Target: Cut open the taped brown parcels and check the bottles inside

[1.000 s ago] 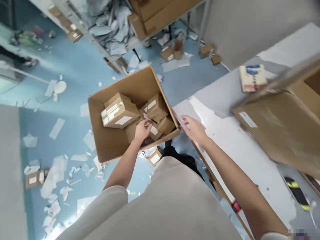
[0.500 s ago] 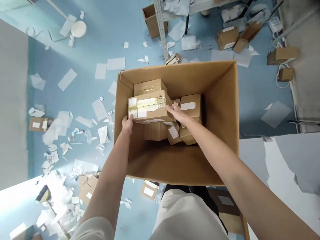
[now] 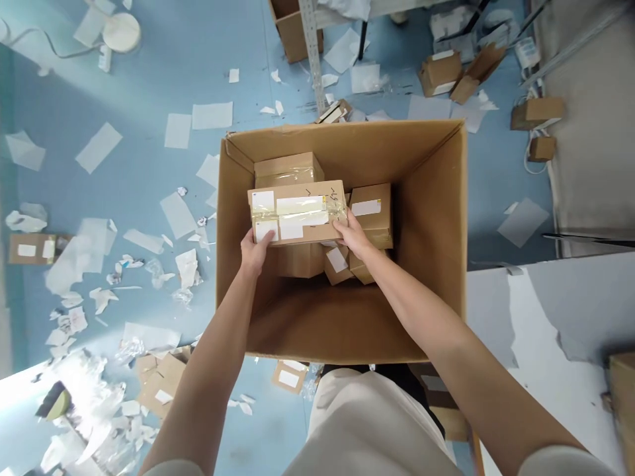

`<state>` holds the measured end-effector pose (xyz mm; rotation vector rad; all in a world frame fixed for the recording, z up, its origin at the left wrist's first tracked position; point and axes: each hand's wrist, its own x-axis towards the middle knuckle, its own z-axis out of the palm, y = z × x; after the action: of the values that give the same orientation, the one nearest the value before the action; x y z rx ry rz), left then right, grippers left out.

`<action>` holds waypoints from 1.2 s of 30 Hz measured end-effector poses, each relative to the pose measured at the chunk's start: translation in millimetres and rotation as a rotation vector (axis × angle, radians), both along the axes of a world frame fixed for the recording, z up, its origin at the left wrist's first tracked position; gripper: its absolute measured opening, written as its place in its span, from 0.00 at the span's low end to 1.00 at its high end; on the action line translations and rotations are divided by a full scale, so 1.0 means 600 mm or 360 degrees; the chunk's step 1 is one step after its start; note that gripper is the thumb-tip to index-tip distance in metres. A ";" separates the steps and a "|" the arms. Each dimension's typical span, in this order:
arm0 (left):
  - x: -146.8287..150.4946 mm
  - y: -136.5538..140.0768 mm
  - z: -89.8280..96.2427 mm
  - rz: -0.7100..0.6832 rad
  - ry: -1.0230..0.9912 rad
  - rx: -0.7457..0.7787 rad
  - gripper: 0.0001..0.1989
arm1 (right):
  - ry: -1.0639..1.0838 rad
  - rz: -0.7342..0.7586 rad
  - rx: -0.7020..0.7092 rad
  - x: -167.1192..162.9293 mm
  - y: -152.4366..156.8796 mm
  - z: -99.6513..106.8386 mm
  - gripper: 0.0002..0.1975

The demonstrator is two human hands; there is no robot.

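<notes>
Inside a large open carton [image 3: 357, 327], both hands grip a taped cardboard box [image 3: 325, 231] with white labels and pen marks on its top. My left hand [image 3: 255, 251] is closed on the near left corner, its thumb over a label. At the right end, my right hand [image 3: 353, 235] has its thumb on top and its fingers mostly hidden behind the edge. Beyond the held box lies another taped box [image 3: 288, 168]. A labelled box [image 3: 371, 208] sits to the right, and smaller boxes [image 3: 340, 264] show below, partly covered.
Paper scraps [image 3: 99, 147] litter the blue floor around the carton. A metal shelf post [image 3: 311, 53] rises beyond it, with an open box [image 3: 292, 33] beside. To the right is a white surface [image 3: 540, 317]. A broom head [image 3: 54, 401] lies lower left.
My right hand has closed round the right end of the box, where its fingers were stretched out before. The box now looks raised and turned slightly. The view has shifted a little.
</notes>
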<state>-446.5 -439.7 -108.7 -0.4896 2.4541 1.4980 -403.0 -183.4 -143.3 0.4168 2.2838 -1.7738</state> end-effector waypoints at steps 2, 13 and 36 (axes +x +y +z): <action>0.030 0.010 0.040 -0.0062 0.0031 0.0006 0.23 | -0.0002 -0.0128 -0.0119 0.036 0.027 0.056 0.37; 0.278 0.270 0.277 -0.0483 0.0528 0.0531 0.23 | 0.0687 -0.0646 0.0438 0.395 0.330 0.392 0.34; 0.592 0.636 0.165 -0.0960 -0.0293 0.0686 0.42 | -0.0002 -0.1234 0.0816 0.721 0.615 0.236 0.17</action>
<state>-91.1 -58.0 -9.5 0.1773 1.8201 1.5467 29.7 185.5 -1.5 1.5632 2.7779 -1.3639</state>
